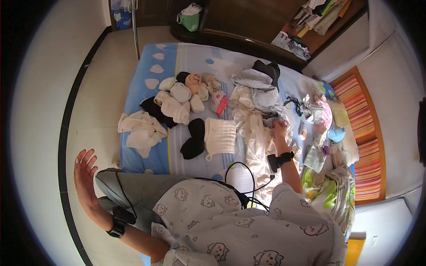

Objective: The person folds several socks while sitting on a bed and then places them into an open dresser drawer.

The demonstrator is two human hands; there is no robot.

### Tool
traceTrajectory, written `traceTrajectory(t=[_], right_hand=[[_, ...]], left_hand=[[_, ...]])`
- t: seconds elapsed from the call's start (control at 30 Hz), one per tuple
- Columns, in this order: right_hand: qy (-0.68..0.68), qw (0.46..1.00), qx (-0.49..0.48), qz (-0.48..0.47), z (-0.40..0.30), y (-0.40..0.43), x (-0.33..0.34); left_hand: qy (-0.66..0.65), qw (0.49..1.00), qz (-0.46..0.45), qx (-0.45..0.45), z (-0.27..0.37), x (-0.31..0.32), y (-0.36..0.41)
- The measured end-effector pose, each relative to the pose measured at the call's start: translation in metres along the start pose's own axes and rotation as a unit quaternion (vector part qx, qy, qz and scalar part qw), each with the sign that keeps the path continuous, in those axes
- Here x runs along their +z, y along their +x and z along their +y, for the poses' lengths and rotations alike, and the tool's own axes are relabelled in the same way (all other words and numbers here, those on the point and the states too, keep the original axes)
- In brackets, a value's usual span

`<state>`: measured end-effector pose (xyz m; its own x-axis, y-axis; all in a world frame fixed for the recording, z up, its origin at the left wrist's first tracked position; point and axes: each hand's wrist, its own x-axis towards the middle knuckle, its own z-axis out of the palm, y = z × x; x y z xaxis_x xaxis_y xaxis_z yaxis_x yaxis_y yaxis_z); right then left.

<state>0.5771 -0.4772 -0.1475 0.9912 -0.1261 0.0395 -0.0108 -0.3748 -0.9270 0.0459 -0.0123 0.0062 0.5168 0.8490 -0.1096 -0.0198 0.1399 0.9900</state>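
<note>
My left hand (86, 178) is raised over the tiled floor beside the bed, its fingers apart and holding nothing. My right hand (280, 129) reaches into a long heap of cream and patterned clothes (254, 133); its fingertips are partly hidden, so its grip is unclear. Grey cloth (263, 89) lies just beyond it. Left of the heap are a cream ribbed knit garment (220, 136) and a black cloth item (194, 139). Several rolled garments (180, 92) are bunched farther off, with a white garment (141, 129) near the bed's left edge.
A second group of clothes (319, 113) lies by a pillow (342, 133) at the right. Black cables (253, 179) loop beside my lap. A green bag (189, 20) stands beyond the bed, near a dark wardrobe (243, 20). Tiled floor (100, 99) runs along the left.
</note>
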Motion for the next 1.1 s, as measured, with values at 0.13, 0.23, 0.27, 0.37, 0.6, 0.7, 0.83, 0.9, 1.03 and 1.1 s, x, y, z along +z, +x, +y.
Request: traceTrajectory(t=[0.13,0.23,0.27,0.37,0.6,0.7,0.83,0.9,1.03,1.1], right_hand=[[-0.064,0.997,-0.045,-0.005,-0.017,0.005,0.013],[-0.326,0.927,-0.034,0.181,-0.03,-0.012,0.023],[-0.326,0.927,-0.039,0.179,-0.033,-0.011,0.023],[-0.193,0.98,-0.006,0.038,-0.042,-0.01,0.024],[0.112,0.979,-0.115,-0.126,-0.162,-0.077,0.075],[0.15,0.971,-0.089,-0.164,-0.266,-0.153,0.104],[0.07,0.918,-0.284,-0.267,-0.294,-0.194,0.164],[0.186,0.876,-0.175,-0.409,-0.326,-0.24,0.191],[0.271,0.784,-0.09,-0.552,-0.344,-0.309,0.255],[0.248,0.699,-0.065,-0.668,-0.367,-0.349,0.268]], left_hand=[[-0.005,1.0,-0.009,0.001,0.004,-0.008,-0.007],[-0.009,1.0,-0.009,0.007,0.001,-0.003,-0.008],[-0.011,1.0,-0.005,0.007,0.002,-0.002,-0.009],[-0.013,1.0,-0.001,0.001,0.004,0.003,-0.009],[-0.03,0.999,0.035,0.007,0.022,0.016,-0.013],[-0.031,0.999,0.024,0.011,0.016,0.009,-0.009],[-0.029,0.999,0.021,0.017,0.032,0.014,-0.017],[-0.041,0.998,0.038,0.042,0.038,0.021,-0.019],[-0.064,0.991,0.052,0.103,0.049,0.026,-0.03],[-0.076,0.985,0.089,0.128,0.059,0.026,-0.041]])
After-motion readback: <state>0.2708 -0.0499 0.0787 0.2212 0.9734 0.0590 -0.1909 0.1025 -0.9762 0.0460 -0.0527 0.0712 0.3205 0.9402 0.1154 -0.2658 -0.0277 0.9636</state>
